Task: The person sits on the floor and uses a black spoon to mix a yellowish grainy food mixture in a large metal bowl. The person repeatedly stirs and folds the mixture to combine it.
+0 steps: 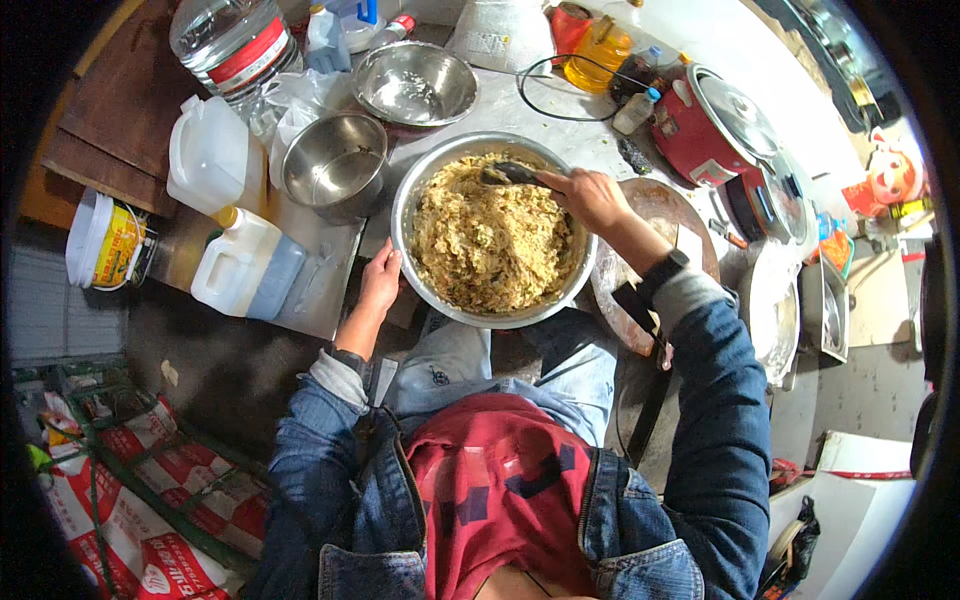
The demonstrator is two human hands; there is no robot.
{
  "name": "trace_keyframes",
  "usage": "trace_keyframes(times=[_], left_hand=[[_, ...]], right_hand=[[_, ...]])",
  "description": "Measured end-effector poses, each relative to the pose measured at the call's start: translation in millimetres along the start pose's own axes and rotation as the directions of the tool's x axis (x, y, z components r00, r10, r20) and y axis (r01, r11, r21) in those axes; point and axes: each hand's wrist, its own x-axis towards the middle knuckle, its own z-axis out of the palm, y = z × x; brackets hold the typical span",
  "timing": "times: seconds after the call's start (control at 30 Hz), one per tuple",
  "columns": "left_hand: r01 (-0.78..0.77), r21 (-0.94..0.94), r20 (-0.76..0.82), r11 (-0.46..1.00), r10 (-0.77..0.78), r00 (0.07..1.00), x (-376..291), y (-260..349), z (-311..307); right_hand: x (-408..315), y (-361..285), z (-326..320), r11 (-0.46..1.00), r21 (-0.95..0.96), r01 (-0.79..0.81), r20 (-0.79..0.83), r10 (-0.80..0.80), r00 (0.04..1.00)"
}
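Observation:
A wide stainless steel bowl (405, 259) heaped with a pale, shredded food mixture (487, 232) stands in front of me at the table's near edge. My left hand (381, 279) grips the bowl's rim at its left side. In my right hand (589, 196) is a dark spoon or ladle (514, 173), its head resting on the mixture near the bowl's far right part. Some of the spoon's head is hidden by food. Right of the bowl, partly under my right forearm, lies a round wooden chopping board (619, 300) with a cleaver (637, 307) that has a dark handle.
An empty steel pot (335, 161) and a steel basin (416, 82) stand behind left. Plastic jugs (217, 154) are farther left. A red cooker (701, 127), a bottle of yellow oil (598, 56), a black cable (525, 90) and a small bottle (636, 111) lie behind right.

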Motion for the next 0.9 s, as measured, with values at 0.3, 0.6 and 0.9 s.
trace_keyframes(times=[0.3,0.6,0.9], left_hand=[[-0.099,0.007,0.045,0.995,0.098,0.994,8.0,-12.9,-3.3],[0.102,-0.123,0.092,0.987,-0.091,0.992,2.1,7.9,1.9],[0.063,-0.09,0.049,0.994,-0.059,0.997,1.5,6.7,7.0]], right_hand=[[5.4,30.5,23.8,0.979,-0.178,-0.095,0.299,0.146,0.943],[-114.6,-40.4,32.2,0.884,0.046,-0.466,0.481,0.389,0.786],[-146.6,-80.4,48.7,0.472,0.7,-0.535,0.461,0.273,0.844]])
